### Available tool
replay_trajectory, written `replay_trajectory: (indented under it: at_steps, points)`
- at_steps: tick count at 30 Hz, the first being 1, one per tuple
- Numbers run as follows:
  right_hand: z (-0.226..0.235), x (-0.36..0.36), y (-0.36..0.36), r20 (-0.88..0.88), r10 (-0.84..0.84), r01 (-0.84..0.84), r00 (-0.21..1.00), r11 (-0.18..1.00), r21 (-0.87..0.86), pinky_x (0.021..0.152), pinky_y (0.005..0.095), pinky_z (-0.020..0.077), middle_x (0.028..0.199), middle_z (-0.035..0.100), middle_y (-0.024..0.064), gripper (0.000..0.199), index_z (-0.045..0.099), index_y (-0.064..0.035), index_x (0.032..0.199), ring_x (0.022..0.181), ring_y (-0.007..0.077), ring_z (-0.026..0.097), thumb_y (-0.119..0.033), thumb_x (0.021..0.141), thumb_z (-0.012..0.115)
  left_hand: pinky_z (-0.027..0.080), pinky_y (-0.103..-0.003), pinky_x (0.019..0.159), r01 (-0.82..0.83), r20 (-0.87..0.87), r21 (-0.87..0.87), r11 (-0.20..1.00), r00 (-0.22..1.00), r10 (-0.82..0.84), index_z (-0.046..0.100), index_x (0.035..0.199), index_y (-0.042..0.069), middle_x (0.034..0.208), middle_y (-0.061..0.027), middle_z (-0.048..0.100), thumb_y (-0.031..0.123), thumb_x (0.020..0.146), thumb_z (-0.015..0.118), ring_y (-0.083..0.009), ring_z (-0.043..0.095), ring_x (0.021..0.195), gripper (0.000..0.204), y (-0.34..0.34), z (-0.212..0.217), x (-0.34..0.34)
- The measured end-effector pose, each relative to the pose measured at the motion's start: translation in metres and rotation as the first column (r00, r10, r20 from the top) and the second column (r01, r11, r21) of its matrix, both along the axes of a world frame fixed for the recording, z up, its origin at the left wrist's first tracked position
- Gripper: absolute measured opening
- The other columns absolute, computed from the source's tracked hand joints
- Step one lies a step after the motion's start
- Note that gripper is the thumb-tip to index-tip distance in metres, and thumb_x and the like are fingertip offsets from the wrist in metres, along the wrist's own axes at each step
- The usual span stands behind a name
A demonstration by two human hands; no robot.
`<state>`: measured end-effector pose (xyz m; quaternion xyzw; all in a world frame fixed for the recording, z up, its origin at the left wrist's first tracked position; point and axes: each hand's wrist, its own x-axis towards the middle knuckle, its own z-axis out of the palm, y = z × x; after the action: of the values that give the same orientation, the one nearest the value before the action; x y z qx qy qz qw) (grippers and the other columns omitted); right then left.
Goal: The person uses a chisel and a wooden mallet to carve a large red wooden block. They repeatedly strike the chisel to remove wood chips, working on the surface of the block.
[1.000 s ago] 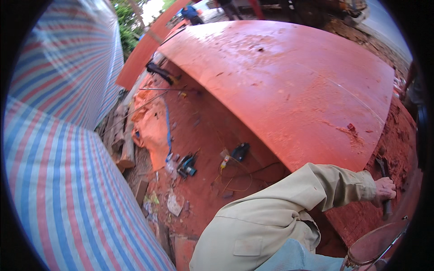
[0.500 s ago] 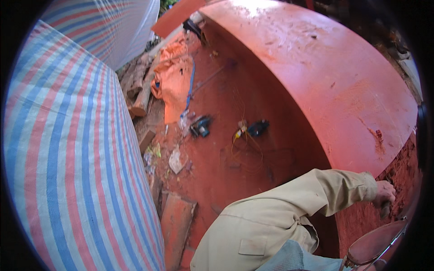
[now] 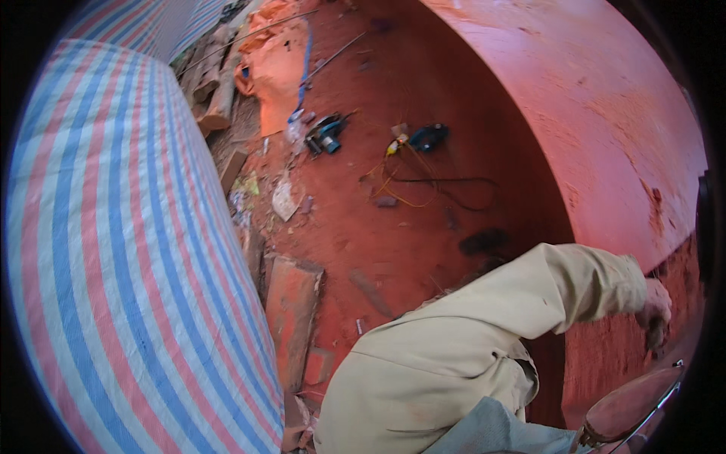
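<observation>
My left arm, in a khaki sleeve [image 3: 484,310], reaches from the lower edge across to the right. At its end my left hand [image 3: 655,304] has its fingers curled down around something small and greyish that I cannot make out. Beside the hand is a rough red vertical surface [image 3: 605,363], just under the edge of a large reddish panel [image 3: 605,113] with a smooth, dusty top. Whether the fingers touch that surface is unclear. Spectacles [image 3: 631,401] cover part of the lower right corner. My right hand is out of sight.
A striped tarp [image 3: 128,250] fills the left side. On the red-dusted ground lie two blue-green power tools, one left [image 3: 327,135] and one right [image 3: 429,138], with cables [image 3: 446,181], an orange sheet [image 3: 276,68], logs [image 3: 219,106] and a wooden block [image 3: 291,318].
The view has tilted, so ground, tools and panel sit higher in the picture. My left hand appears slightly higher and further right, still curled beside the rough red surface.
</observation>
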<state>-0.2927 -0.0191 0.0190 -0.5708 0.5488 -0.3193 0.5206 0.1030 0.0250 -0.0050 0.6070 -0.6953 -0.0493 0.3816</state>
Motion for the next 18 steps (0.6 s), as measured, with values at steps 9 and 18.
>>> replay_trajectory:
  at_steps: [9,18]
  points:
    - [0.010,-0.055,0.047,0.274,-0.121,0.143,0.954,0.988,-0.062,0.064,0.0284,0.0547,0.094,0.066,0.0054,0.043,0.061,-0.0053,0.119,0.073,0.0137,0.065,-0.046,0.106,0.066,0.055,-0.047,0.091,0.056,-0.192,-0.082,0.995,0.979,-0.071,0.066,0.112,0.011,0.112,-0.0130,0.064,0.024,0.079,0.084,-0.0375,0.065,0.110,0.040,0.048,0.022,-0.007]
    - [-0.005,-0.052,0.033,0.332,-0.093,0.085,0.939,0.996,0.036,0.060,0.0288,0.0539,0.088,0.062,0.0045,0.043,0.057,-0.0045,0.115,0.069,0.0128,0.062,-0.046,0.106,0.064,0.054,-0.046,0.092,0.128,-0.123,0.017,0.992,0.984,-0.125,0.067,0.111,0.010,0.109,-0.0134,0.064,0.020,0.080,0.081,-0.0356,0.063,0.107,0.035,0.047,0.031,-0.008]
